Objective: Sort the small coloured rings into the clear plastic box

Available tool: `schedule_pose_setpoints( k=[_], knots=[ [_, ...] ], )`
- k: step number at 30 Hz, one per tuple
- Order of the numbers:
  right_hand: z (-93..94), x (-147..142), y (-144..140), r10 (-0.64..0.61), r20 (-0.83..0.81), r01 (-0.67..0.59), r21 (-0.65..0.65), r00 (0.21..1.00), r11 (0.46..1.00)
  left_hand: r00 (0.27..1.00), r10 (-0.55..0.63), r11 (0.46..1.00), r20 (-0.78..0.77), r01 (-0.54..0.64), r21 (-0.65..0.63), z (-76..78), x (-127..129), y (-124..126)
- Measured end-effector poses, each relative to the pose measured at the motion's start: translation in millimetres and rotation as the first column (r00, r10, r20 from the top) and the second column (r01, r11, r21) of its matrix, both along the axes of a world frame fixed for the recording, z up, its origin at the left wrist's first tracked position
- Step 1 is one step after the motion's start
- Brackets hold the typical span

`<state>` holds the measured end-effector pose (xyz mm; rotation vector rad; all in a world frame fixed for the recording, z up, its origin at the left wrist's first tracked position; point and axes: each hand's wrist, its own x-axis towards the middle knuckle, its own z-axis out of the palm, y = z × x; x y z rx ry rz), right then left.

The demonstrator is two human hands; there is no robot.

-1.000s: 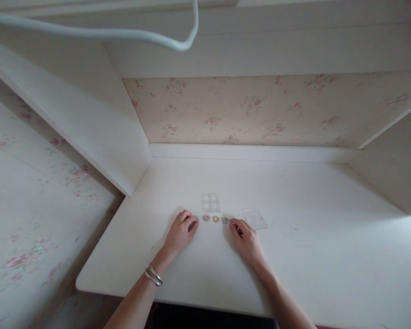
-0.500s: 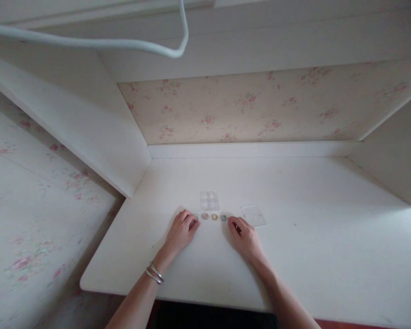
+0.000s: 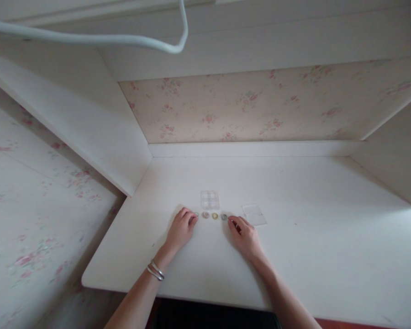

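Small ring-shaped pieces lie in a row on the white desk (image 3: 205, 260). My left hand (image 3: 183, 226) is at the row's left end, thumb and index finger pinched at the edge of a thin greenish ring (image 3: 196, 214). Beside it, untouched, come a pinkish ring (image 3: 205, 215), a gold-coloured ring (image 3: 215, 216) and a grey-green ring (image 3: 223, 217). My right hand (image 3: 245, 233) rests at the row's right end with curled fingers, its fingertips close together just beside the grey-green ring. What they hold, if anything, is too small to tell.
Behind the row lies a clear divided box (image 3: 209, 200) with square compartments. A flat clear lid (image 3: 255, 214) lies behind my right hand. A white side panel (image 3: 116, 151) and a floral back wall (image 3: 246, 105) bound the desk; a white cable (image 3: 123, 42) hangs overhead.
My left thumb and index finger have closed together at the greenish ring. My right hand has stayed in place. The view has shifted very slightly.
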<state>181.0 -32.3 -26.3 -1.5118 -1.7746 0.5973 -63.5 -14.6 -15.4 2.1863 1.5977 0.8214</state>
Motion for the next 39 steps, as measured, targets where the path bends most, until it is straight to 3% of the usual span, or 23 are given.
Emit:
schedule_pose_setpoints(
  k=[8,15,21,29,34,39],
  knots=[
    [-0.7,0,0,-0.009,0.006,0.009,-0.01,1.0,1.0,0.97,0.103,0.994,0.221,-0.094,-0.049,-2.9,-7,5],
    [-1.0,0,3,0.001,-0.01,-0.001,-0.018,1.0,1.0,0.945,0.14,0.989,0.296,-0.122,-0.078,11.6,4,14],
    [0.3,-2,6,-0.014,-0.009,0.014,-0.022,1.0,1.0,0.944,0.167,0.986,0.284,-0.166,-0.027,16.2,23,46],
    [0.4,-2,9,-0.038,-0.022,0.037,-0.03,0.999,0.999,0.961,0.174,0.985,0.215,-0.171,-0.032,7.0,29,88],
    [2.1,-1,9,-0.046,-0.04,0.045,-0.032,0.998,0.998,0.944,0.188,0.982,0.271,-0.186,-0.034,3.5,18,76],
    [2.8,-2,8,-0.044,-0.026,0.043,-0.021,0.999,0.999,0.925,0.236,0.971,0.298,-0.212,-0.111,5.4,-5,34]
  ],
)
